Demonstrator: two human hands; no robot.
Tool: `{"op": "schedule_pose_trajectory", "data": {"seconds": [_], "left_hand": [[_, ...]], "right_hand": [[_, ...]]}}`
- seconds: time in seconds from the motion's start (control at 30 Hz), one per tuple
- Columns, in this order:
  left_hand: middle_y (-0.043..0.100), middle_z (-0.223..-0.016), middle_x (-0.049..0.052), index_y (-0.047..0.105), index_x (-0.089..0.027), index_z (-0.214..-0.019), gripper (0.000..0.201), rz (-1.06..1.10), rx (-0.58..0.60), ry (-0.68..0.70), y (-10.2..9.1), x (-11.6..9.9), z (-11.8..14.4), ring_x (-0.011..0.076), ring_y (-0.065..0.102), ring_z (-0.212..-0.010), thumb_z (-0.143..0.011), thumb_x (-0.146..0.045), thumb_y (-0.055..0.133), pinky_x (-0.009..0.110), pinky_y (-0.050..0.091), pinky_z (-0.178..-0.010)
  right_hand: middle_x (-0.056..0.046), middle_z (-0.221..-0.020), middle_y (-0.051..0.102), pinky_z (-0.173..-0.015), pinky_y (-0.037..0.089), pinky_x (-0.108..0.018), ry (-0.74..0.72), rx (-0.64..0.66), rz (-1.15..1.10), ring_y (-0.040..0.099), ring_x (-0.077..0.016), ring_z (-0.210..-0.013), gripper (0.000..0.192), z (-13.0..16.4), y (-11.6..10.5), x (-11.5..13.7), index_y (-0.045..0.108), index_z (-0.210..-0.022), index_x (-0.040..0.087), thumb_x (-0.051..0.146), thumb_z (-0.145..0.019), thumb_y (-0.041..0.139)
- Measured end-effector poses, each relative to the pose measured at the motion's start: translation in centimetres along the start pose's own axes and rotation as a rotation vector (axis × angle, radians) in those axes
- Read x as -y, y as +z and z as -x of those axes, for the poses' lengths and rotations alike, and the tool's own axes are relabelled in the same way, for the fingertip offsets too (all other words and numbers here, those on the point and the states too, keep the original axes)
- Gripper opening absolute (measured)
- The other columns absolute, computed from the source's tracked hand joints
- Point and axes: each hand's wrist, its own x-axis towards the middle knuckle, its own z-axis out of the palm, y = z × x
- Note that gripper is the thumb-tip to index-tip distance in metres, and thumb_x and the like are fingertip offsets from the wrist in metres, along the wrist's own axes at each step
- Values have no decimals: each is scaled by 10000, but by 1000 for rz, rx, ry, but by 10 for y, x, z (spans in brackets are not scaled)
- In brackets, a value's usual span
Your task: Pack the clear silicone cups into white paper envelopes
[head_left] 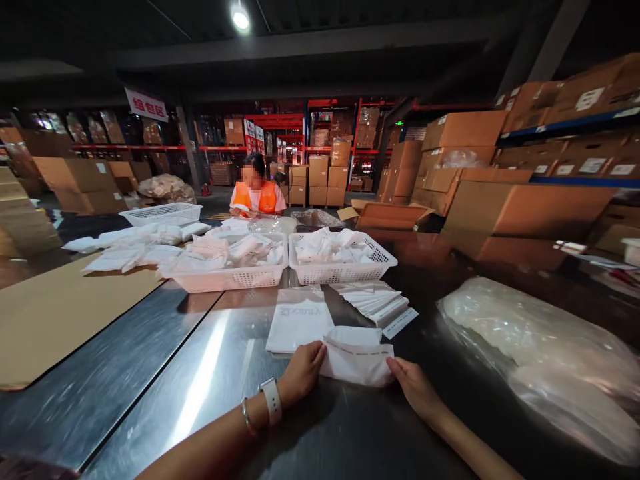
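Both forearms are bare, with no sleeves in view. The left hand (pixel 301 373) has a white-strapped watch (pixel 273 401) round its wrist, and just behind the watch, further up the arm, sits a thin silver bangle (pixel 247 419). The right hand (pixel 414 387) wears nothing, no ring or band.

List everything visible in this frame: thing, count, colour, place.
pouch: one, white, table front, between both hands
flat bags: one stack, white, behind the pouch
envelopes: one fanned pile, white, right of the flat bags
baskets: three, white; two mid-table filled with packets, one far left
plastic sheeting: clear, table right
cardboard sheet: one, brown, table left
table: steel
boxes: many, brown, shelves and floor
co-worker: one, orange vest, far side
left hand: on the pouch's left edge
right hand: at its right edge
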Motion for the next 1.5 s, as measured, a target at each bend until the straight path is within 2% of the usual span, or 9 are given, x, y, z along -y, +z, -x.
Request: {"op": "schedule_pose_trajectory", "data": {"seconds": [0.27, 0.63, 0.77, 0.87, 0.93, 1.03, 1.13, 1.3, 1.5], "left_hand": [[623, -703, 37, 495, -187, -719, 357, -200, -144, -102, 8, -6, 4, 147, 500, -627, -955, -355, 286, 271, 313, -594], [720, -882, 107, 677, -162, -881, 273, -802, -33, -310, -5, -39, 5, 221, 664, -811, -936, -273, 434, 293, 376, -644], [691, -1026, 97, 640, -177, -1071, 287, -919, -88, 53, -8, -45, 4, 229, 627, -966, -963, -237, 381, 349, 433, -836], [550, -1350, 76, 527, -250, -1300, 377, -926, 34, 536, -1, -43, 2, 266, 449, -1277, -982, -393, 383, 478, 277, -1093], [468, -1439, 78, 444, -259, -1387, 513, -929, 128, 666, 6, -39, 2, 284, 340, -1367, -959, -533, 381, 531, 169, -1149], [482, -1421, 89, 397, -243, -1421, 579, -925, 176, 657, 13, -31, 1, 277, 326, -1378, -951, -577, 358, 574, 106, -1163], [436, -1458, 93, 399, -276, -1415, 532, -875, 210, 642, 12, -23, 1, 291, 314, -1391, -954, -541, 387, 588, 157, -1152], [344, -1506, 152, 382, -256, -1412, 634, -706, 235, 440, 3, -14, 2, 315, 414, -1334, -853, -474, 588, 423, 390, -1067], [596, -1272, 160, 187, -130, -1483, 904, -629, 278, 427, 3, -25, 2, 289, 547, -1193, -781, -452, 657, 451, 305, -1125]], "right_hand": [[0, -572, 394, -544, 309, -286, 44, -77, 79, 357, -153, -584, 608, -4, 6, 4, 343, -571, 228, 801, -757, 263], [16, -537, 286, -508, 221, -274, 44, -91, 197, 288, -129, -549, 585, -7, 9, -1, 251, -538, 230, 776, -749, 233], [11, -518, 324, -505, 238, -271, 23, -62, 244, 309, -128, -541, 526, -6, 7, 1, 243, -548, 228, 699, -779, 214], [-8, -512, 428, -507, 299, -273, 13, -41, 395, 394, -143, -518, 444, -4, 0, 1, 323, -547, 222, 560, -822, 236], [-40, -593, 552, -573, 396, -300, -66, -160, 588, 505, -180, -570, 368, -3, -4, 2, 476, -621, 203, 460, -835, 320], [-131, -1010, 680, -867, 473, -398, -419, -294, 796, 624, -255, -964, 332, -5, -1, 7, 635, -1021, 151, 274, -879, 361], [-129, -1337, 559, -1055, 402, -440, -625, -8, 861, 489, -240, -1270, 460, -11, 16, 12, 525, -1328, 139, 199, -912, 338], [-199, -1436, 412, -1089, 358, -531, -271, 188, 911, 364, -346, -1349, 672, -19, 31, 11, 481, -1384, 75, 449, -831, 559], [-187, -1329, 535, -963, 516, -373, -211, 55, 991, 567, -295, -1181, 606, -10, 15, -26, 556, -1322, 58, 142, -727, 481]]}}
